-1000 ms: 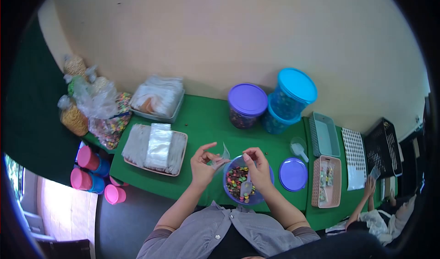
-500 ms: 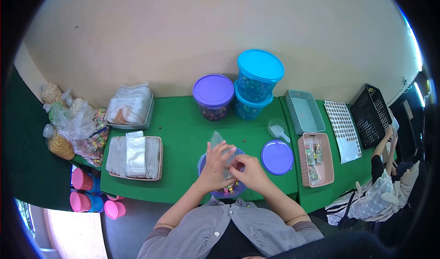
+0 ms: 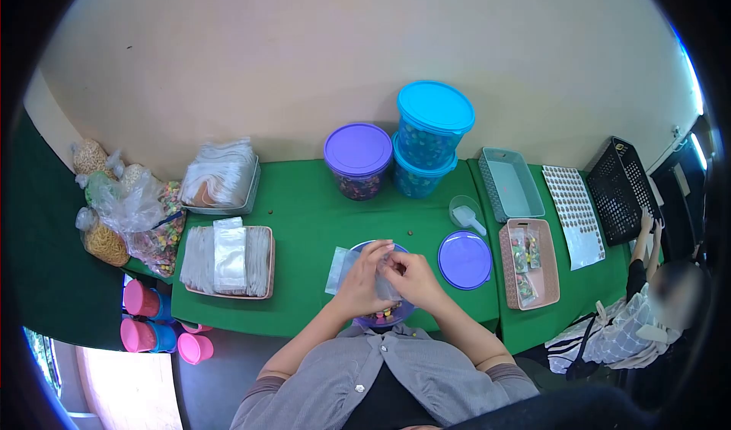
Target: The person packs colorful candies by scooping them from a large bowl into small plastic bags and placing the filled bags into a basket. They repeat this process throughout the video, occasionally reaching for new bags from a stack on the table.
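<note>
Above a purple tub of colourful sweets at the table's front edge, both hands meet on a clear plastic bag. My left hand is closed round the bag, part of which sticks out flat to its left. The fingers of my right hand are pinched at the bag beside the left fingertips. What the bag contains is hidden by the hands. A round purple lid lies to the right of the tub, and a clear scoop rests in a small bowl behind it.
Stacked blue tubs and a purple-lidded tub stand behind. Baskets of plastic bags are at left, near sacks of sweets. At right are a pink basket, a teal basket, a sticker sheet and another person.
The clear bag has tipped from upright to lying out leftward past my left hand. At right, the other person's hands have shifted slightly by the black crate, and their head has come into view.
</note>
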Demonstrator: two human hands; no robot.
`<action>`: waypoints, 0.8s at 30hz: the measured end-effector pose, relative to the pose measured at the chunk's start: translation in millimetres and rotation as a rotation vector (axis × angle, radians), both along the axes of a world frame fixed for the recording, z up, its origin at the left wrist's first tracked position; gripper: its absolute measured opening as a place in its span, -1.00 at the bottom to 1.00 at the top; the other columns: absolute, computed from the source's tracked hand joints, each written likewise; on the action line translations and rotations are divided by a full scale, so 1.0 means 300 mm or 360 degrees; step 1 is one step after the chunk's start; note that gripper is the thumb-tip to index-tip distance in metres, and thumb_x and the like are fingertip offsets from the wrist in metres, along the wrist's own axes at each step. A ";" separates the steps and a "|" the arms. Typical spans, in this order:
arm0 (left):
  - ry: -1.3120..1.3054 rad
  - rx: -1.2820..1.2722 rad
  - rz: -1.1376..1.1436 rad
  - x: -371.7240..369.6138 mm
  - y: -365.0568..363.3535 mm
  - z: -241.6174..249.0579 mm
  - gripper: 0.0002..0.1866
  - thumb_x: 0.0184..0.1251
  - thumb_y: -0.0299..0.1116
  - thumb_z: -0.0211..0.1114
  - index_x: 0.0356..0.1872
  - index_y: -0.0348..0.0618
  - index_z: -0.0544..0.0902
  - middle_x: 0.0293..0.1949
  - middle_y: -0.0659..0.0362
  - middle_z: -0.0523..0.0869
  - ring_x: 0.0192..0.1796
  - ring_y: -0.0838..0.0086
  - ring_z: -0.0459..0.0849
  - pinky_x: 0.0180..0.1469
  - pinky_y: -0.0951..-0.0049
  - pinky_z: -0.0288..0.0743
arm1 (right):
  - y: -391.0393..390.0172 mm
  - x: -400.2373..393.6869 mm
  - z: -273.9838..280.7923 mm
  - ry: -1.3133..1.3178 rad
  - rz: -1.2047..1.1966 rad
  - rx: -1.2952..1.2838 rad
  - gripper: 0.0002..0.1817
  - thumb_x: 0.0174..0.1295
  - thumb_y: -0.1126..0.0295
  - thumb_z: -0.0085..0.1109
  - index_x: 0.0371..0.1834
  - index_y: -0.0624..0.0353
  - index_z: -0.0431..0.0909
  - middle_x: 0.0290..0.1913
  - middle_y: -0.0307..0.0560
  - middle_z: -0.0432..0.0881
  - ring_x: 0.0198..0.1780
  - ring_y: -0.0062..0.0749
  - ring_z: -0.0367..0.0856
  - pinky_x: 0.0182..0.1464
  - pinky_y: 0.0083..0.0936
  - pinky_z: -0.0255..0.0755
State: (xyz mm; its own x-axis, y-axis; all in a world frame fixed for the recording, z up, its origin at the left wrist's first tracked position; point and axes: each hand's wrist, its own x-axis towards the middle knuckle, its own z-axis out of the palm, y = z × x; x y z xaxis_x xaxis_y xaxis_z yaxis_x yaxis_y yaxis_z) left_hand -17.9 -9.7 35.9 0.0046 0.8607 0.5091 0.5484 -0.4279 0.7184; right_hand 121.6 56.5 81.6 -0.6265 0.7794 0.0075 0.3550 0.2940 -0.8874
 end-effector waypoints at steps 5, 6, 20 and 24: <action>0.0006 0.0009 0.0092 -0.013 0.023 0.000 -0.19 -0.29 -0.29 0.60 0.15 -0.09 0.46 0.13 0.08 0.56 0.22 0.18 0.53 0.40 -0.03 0.22 | 0.030 0.014 -0.027 0.0066 0.0078 -0.0145 -0.75 0.14 0.35 0.23 -0.59 0.28 0.53 -0.70 -0.15 0.50 -0.62 -0.57 0.44 -0.53 -0.48 0.26; 0.0124 0.0017 0.0146 -0.024 0.021 -0.003 -0.30 -0.26 -0.29 0.59 0.06 -0.08 0.52 0.05 0.12 0.61 0.16 0.21 0.57 0.39 0.02 0.24 | 0.032 0.017 -0.025 0.0062 0.0077 -0.0154 -0.75 0.14 0.35 0.23 -0.59 0.28 0.53 -0.70 -0.15 0.50 -0.62 -0.57 0.44 -0.53 -0.48 0.26; -0.1342 -0.0044 0.0063 -0.081 0.022 -0.017 -0.53 0.04 -0.30 0.57 -0.15 -0.09 0.45 -0.22 0.21 0.60 -0.10 0.48 0.62 -0.04 0.44 0.53 | 0.095 0.021 -0.010 0.0575 0.0495 -0.0090 -0.02 0.05 0.10 0.48 0.46 0.18 0.09 0.32 0.15 0.38 0.20 -0.30 0.49 0.16 -0.41 0.39; -0.1559 0.0121 -0.0063 -0.050 0.030 0.042 -0.52 0.07 -0.30 0.56 -0.11 -0.09 0.42 -0.23 0.21 0.57 -0.13 0.51 0.61 -0.08 0.48 0.52 | -0.015 -0.023 -0.065 0.0243 0.0646 -0.0026 0.14 0.04 0.33 0.49 0.58 0.13 -0.18 0.39 0.13 0.28 0.35 -0.19 0.39 0.40 -0.32 0.22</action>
State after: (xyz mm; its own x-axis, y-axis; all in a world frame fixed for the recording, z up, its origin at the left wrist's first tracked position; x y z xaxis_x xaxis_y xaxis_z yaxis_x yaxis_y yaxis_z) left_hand -33.0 -0.6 48.7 -0.4210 0.8338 0.3571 -0.2908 -0.4969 0.8176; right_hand 114.6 51.9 62.1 -0.8749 0.4708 0.1135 0.0778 0.3680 -0.9265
